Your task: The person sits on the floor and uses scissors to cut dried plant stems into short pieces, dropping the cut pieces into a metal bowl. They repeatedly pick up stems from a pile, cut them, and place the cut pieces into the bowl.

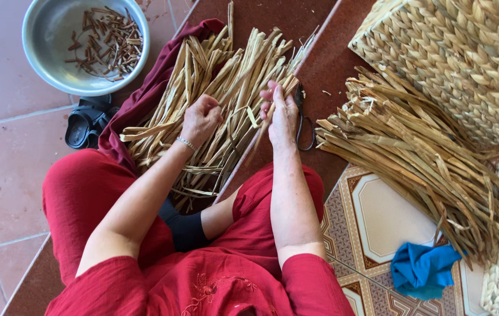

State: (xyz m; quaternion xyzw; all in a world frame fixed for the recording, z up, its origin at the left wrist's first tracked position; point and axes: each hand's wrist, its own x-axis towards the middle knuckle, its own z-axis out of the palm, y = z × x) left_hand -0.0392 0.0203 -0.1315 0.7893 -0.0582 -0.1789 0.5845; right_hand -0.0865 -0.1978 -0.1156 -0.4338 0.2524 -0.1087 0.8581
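Left to right: metal bowl (44, 52) of trimmings; my left hand (201, 119) fisted on dried reed strips (226, 76) over my lap, steadying them; my right hand (280, 114) gripping one strip; scissors (303, 120); second bundle (413, 158).

The tiled floor (3, 169) carries a metal bowl (47, 58), a black sandal (85, 123), scissors (303, 126), loose dried straw (431, 169), a woven basket (466, 58) and a blue cloth (422, 269).

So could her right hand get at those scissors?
Probably yes. The scissors lie on the floor just beside the right hand, with nothing between them, though that hand is gripping reed strips.
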